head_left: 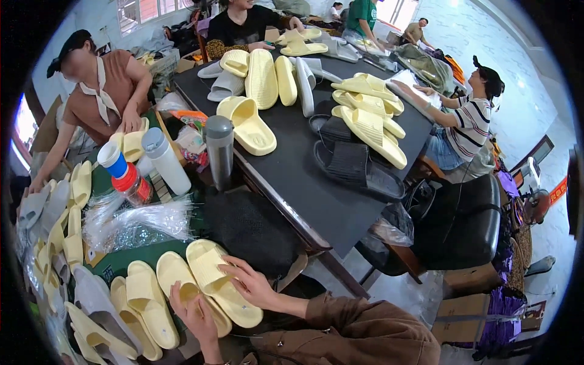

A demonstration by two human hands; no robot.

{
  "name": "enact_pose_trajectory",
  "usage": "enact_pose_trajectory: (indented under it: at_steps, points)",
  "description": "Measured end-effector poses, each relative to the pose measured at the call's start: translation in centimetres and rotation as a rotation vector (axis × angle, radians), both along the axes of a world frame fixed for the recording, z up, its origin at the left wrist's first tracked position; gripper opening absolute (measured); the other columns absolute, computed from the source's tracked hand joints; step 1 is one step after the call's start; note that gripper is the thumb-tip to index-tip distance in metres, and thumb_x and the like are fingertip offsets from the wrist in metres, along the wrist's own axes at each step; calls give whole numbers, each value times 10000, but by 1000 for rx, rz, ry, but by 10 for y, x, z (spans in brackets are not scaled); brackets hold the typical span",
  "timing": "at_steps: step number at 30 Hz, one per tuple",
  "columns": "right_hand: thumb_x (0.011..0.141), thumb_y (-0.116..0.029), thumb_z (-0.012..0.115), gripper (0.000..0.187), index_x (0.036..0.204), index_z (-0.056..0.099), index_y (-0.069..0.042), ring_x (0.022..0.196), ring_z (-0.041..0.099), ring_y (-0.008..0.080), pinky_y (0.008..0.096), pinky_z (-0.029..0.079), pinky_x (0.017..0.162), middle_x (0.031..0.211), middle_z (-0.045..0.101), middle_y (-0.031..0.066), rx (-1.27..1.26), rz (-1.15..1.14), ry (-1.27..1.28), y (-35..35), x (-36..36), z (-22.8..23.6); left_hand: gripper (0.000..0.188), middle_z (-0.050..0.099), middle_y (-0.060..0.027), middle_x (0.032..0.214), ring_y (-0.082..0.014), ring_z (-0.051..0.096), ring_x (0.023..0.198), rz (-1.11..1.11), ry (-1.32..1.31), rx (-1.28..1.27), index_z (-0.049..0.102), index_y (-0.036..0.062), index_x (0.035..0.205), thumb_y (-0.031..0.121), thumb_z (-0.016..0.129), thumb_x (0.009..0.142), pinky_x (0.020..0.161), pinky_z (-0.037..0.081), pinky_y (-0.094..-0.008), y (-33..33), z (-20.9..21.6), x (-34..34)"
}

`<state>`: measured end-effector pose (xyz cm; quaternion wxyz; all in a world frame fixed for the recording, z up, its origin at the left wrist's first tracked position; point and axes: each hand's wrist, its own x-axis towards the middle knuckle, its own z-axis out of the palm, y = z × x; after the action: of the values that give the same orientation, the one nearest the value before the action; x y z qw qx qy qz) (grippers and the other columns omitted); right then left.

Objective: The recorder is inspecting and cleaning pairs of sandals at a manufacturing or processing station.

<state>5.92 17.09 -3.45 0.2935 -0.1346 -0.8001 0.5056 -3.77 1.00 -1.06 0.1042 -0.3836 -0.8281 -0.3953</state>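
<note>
My right hand (254,286) lies across a pale yellow slipper (214,267), its stretched fingers touching the strap edge and footbed. My left hand (196,316) is over a second yellow slipper (172,272) just left of it, fingers apart and slightly bent; nothing shows between them. The two slippers lie side by side, toes away from me, the right one partly over the left. To their left rest another pair of yellow slippers (148,292) and a grey slipper (100,298). A bundle of clear plastic strands (146,219) lies beyond them.
Behind the strands stand a white bottle (170,164), a red-lidded jar (131,182) and a grey flask (219,152). A dark table (286,176) holds yellow, grey and black slippers (350,167). Co-workers sit around; a black chair (456,225) stands right.
</note>
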Motion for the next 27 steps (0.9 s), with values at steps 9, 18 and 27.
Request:
enact_pose_trajectory:
  at_steps: [9,18,27]
  points:
    - [871,30,527,475,1322,497,-115,1139,563,304,342,501,856,1406,411,119,-44,45,58,0,2,0,43,398,-178,1427,-363,329,1353,80,-43,-24,567,17,851,-10,598,838,1098,276,-434,4,2,5]
    - [896,20,522,462,1336,501,-116,960,601,215,278,488,730,1414,393,113,-42,67,99,-1,4,-3,47,434,-179,1393,-394,339,1334,93,-22,3,542,-11,839,-19,588,833,1090,271,-474,4,-1,5]
    - [878,25,521,493,1345,467,-120,993,614,291,346,513,757,1420,381,114,-11,73,88,0,3,-4,51,434,-178,1397,-397,340,1332,85,-27,12,551,-6,827,-9,601,836,1091,267,-486,2,-7,1]
